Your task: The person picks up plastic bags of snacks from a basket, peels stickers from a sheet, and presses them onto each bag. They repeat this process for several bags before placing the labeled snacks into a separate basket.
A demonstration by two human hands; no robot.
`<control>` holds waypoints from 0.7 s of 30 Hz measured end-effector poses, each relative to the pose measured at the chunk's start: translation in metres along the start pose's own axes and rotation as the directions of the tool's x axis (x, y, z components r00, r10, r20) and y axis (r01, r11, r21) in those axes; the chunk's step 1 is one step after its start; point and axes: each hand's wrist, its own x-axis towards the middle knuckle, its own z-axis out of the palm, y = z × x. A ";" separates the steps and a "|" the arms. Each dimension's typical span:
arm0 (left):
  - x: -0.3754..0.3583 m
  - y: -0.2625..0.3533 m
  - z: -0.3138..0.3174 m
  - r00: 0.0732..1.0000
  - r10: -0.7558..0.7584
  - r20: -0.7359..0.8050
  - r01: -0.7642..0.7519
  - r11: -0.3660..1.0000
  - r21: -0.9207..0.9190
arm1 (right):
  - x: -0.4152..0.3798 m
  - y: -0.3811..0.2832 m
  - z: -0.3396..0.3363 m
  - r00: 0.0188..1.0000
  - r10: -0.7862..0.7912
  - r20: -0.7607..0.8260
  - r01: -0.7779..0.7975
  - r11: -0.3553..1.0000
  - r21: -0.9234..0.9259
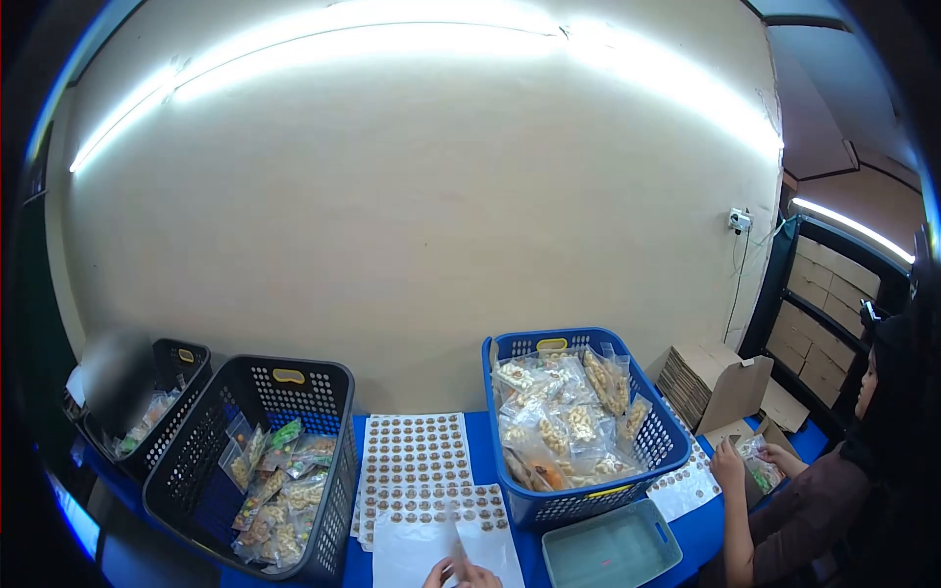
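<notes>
Hands (461, 573) of the camera wearer show only as fingertips at the bottom edge of the view, close together over a white backing sheet (407, 554) that lies just in front of the blue basket (578, 490), to its left; which hand is which, how far each is open, and whether either grips anything cannot be told, though a thin pale strip stands up between them

Sticker sheets (417, 461) covered in rows of small round brown labels lie spread on the blue table (706, 534), left of the blue basket and touching the white sheet's far edge. The blue basket is heaped with clear packets of snacks (564, 426). A black basket (260, 461), left of the sticker sheets, holds more packets. A pale green tray (613, 544) sits just in front of the blue basket

Right of the blue basket, another person's hands (740, 461) hold a packet beside flattened cardboard boxes (706, 382)

Judging from the layout, peeling a label cleanly likely calls for pinning the sheet flat with one hand and lifting an edge slowly with the other, so it does not curl or tear
</notes>
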 end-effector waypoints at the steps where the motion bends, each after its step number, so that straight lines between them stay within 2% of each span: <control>1: -0.005 0.022 0.010 0.979 -0.184 -0.092 0.173 0.979 -0.111 | -0.009 0.004 0.004 0.998 -0.008 0.061 0.010 0.999 -0.031; 3: -0.005 0.006 0.006 0.975 -0.174 -0.135 0.133 0.954 -0.270 | -0.019 0.010 0.009 0.985 -0.025 0.173 0.042 0.995 -0.091; 4: 0.002 0.026 0.001 0.974 -0.163 -0.158 0.101 0.934 -0.342 | -0.016 0.011 0.005 0.983 -0.020 0.181 0.030 0.998 -0.054; 5: 0.000 0.048 -0.006 0.942 -0.269 -0.200 0.167 0.894 -0.415 | -0.015 0.010 0.000 0.982 -0.013 0.189 0.016 1.000 -0.015; 6: 0.005 0.056 -0.013 0.947 -0.258 -0.193 0.170 0.909 -0.382 | -0.017 0.010 -0.003 0.979 0.001 0.203 -0.006 1.000 0.027; 7: 0.006 0.058 -0.023 0.950 -0.250 -0.185 0.175 0.921 -0.347 | -0.017 0.012 -0.002 0.989 0.061 0.133 -0.079 0.988 0.136; 8: 0.007 0.062 -0.031 0.954 -0.241 -0.176 0.177 0.932 -0.316 | -0.014 0.017 0.001 0.968 0.187 0.167 -0.234 0.912 0.337; 10: 0.008 0.071 -0.036 0.946 -0.297 -0.132 0.223 0.889 -0.401 | -0.011 0.023 0.002 0.866 0.396 0.305 -0.495 0.585 0.642; 11: 0.009 0.052 -0.038 0.950 -0.293 -0.105 0.247 0.916 -0.317 | -0.007 0.020 -0.003 0.864 0.398 0.308 -0.488 0.511 0.708; 14: 0.003 0.058 -0.026 0.953 -0.304 -0.019 0.285 0.912 -0.294 | 0.005 0.019 -0.020 0.838 0.263 0.479 -0.546 0.413 0.729; 15: 0.002 0.054 -0.019 0.965 -0.262 -0.017 0.240 0.909 -0.341 | 0.012 0.000 -0.026 0.847 0.345 0.404 -0.521 0.389 0.760; 18: -0.002 0.040 -0.017 0.971 -0.237 -0.023 0.218 0.925 -0.312 | 0.010 0.012 -0.020 0.841 0.375 0.390 -0.533 0.452 0.715; 19: 0.001 0.035 -0.013 0.967 -0.250 -0.040 0.205 0.867 -0.455 | 0.008 0.014 -0.018 0.846 0.368 0.385 -0.526 0.467 0.711; 21: 0.000 0.034 -0.013 0.952 -0.256 -0.165 0.170 0.897 -0.408 | 0.006 0.016 -0.015 0.854 0.342 0.393 -0.520 0.503 0.691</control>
